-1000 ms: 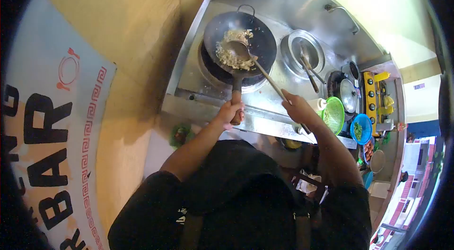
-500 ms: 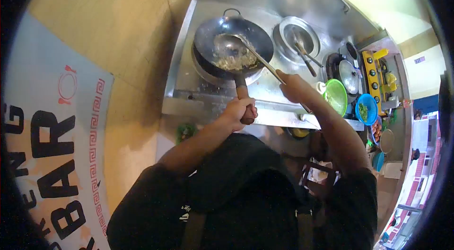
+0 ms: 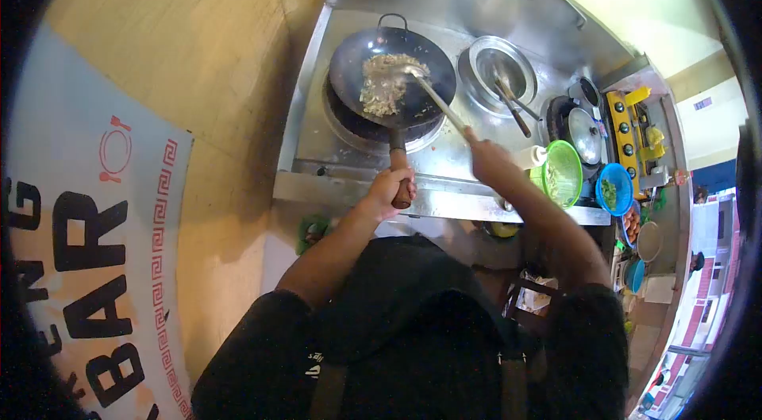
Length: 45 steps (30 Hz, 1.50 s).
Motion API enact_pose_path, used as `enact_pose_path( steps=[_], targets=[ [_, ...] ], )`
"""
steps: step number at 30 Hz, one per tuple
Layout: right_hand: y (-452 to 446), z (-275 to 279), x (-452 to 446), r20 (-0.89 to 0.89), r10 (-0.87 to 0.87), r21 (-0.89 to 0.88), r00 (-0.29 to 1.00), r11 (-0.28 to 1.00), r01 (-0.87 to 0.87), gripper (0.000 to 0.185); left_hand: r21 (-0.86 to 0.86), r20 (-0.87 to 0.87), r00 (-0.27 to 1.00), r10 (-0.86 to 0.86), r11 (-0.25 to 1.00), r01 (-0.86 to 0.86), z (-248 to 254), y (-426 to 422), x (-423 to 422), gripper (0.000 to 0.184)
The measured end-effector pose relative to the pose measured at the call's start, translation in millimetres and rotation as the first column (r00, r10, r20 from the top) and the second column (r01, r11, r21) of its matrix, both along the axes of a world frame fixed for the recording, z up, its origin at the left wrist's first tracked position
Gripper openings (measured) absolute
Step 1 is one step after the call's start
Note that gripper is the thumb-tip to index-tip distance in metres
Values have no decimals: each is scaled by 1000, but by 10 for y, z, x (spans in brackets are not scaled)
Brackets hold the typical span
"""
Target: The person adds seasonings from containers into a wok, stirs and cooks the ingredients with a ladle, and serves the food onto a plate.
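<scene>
A dark wok [image 3: 435,63] rests over the burner at the counter's left part, its wooden handle [image 3: 398,156] pointing toward me. My left hand [image 3: 386,191] is wrapped round that handle. Gripped in my right hand [image 3: 494,161] is the long shaft of a metal ladle [image 3: 438,100]. The ladle's bowl, blurred by motion, is over the wok and touches or nearly touches the food. Chopped, pale brown food [image 3: 379,96] lies heaped in the wok's left and middle part, with bits scattered up its right wall.
Right of the wok stands a round metal pot [image 3: 475,63] with utensils in it. Farther right are a green basket [image 3: 575,196], a blue bowl [image 3: 625,206] with green leaves, a lidded pan [image 3: 585,136] and a yellow stove [image 3: 621,125]. A wall borders the left side.
The ladle's bowl has moved from the wok's middle slightly right and turned over. The food is more gathered at the left. My left hand and the wok handle have shifted slightly left.
</scene>
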State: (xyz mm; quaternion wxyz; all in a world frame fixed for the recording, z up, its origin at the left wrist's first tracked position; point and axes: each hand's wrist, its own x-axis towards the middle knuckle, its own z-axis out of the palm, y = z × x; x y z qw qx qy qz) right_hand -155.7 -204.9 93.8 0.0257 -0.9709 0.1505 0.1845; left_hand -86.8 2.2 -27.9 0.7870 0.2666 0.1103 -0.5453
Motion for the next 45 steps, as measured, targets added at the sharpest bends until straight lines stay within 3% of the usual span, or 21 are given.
enact_pose_path(
  steps=[5, 8, 11, 15, 18, 20, 21, 23, 25, 26, 27, 28, 29, 30, 31, 33, 34, 39, 41, 43, 45],
  targets=[
    [606, 380, -327, -90, 68, 58, 994, 996, -63, 67, 50, -35, 993, -113, 992, 114, -108, 140, 62, 10],
    [173, 392, -418, -127, 27, 26, 992, 999, -24, 65, -19, -107, 994, 36, 999, -39, 381, 14, -183, 10],
    [58, 224, -141, 168, -20, 51, 986, 999, 11, 65, 73, 40, 999, 11, 997, -14, 480, -92, -285, 10],
    [263, -88, 530, 184, -71, 291, 980, 957, 15, 64, 46, -34, 999, 31, 998, -30, 207, -127, -60, 10],
    [552, 209, 122, 34, 139, 233, 990, 962, -143, 70, 85, -11, 1000, -24, 996, 25, 66, -77, 36, 11],
    [670, 721, -323, -74, 108, 162, 991, 982, -95, 70, 104, 116, 993, -26, 994, 14, -243, -23, 7, 11],
    [547, 731, -367, -71, 108, 155, 992, 983, -96, 70, 98, 120, 992, -25, 995, 14, -10, -27, -41, 11],
    [356, 711, -460, -141, 115, -119, 983, 984, -133, 66, 100, -10, 1000, 5, 995, -4, 544, -22, -224, 17],
    [109, 941, -248, -124, -35, 116, 992, 992, 50, 61, 42, 204, 971, -127, 992, 121, 509, 1, -285, 18],
    [-19, 925, -214, -76, 31, 249, 997, 968, -11, 56, -63, 245, 936, -253, 959, 275, 208, 8, -148, 19],
    [-93, 970, -260, 95, 145, 359, 985, 918, -170, 53, 56, 188, 969, -161, 987, 153, 75, -50, -103, 19],
    [-148, 905, -332, 149, 107, 472, 983, 866, -166, 42, 371, 250, 948, -199, 924, 96, 504, -86, -165, 23],
    [-192, 749, -271, 89, 260, 359, 962, 892, -274, 32, -36, 141, 966, -216, 974, 224, 149, -61, 22, 28],
    [-189, 595, -297, 222, 341, 331, 913, 855, -400, 27, 261, 176, 959, -221, 950, 171, 518, -83, -119, 31],
    [-49, 868, -472, 236, 225, 469, 945, 825, -314, 25, 90, 208, 962, -178, 983, 163, 128, -83, -75, 28],
    [57, 726, -605, 128, 182, 363, 975, 906, -217, 20, -80, 435, 867, -244, 948, 307, -271, -108, 78, 17],
    [124, 563, -704, 116, 141, 258, 983, 952, -167, 18, -139, 316, 916, -246, 943, 301, -55, -121, 34, 12],
    [173, -267, -394, 325, -72, 132, 943, 991, 30, 24, 80, 179, 930, -320, 947, 311, -23, -88, 153, 11],
    [305, -746, -15, 392, -444, 365, 806, 879, 307, 15, 120, 192, 926, -325, 944, 307, 23, -148, 155, 14],
    [490, -764, -142, 457, -244, 239, 855, 960, 147, 17, 219, 142, 945, -296, 940, 261, 198, -127, 120, 13],
    [617, -407, -490, 336, -161, 238, 928, 968, 82, 15, 282, 211, 926, -312, 927, 248, 229, 8, 146, 12]
  ],
)
